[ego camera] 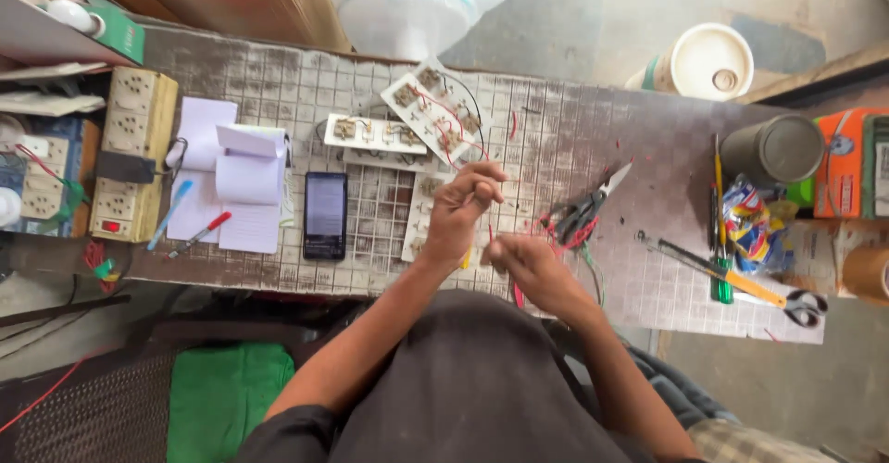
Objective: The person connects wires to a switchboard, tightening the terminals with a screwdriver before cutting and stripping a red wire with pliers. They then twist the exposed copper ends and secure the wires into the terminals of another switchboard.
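Wire work at the table (574, 130): my left hand (463, 208) was pinched shut on a thin red wire (490, 233), fingers bunched at the top, and my right hand (520, 261) was curled around the wire's lower end just below. Both hovered over a white switch plate (421, 213). Two more wired switch plates (407, 120) lay behind, a black phone (325, 215) to the left, cutters (579, 208) to the right.

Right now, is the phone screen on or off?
On, apparently: the phone lies flat on the table, its screen glowing pale grey rather than black.
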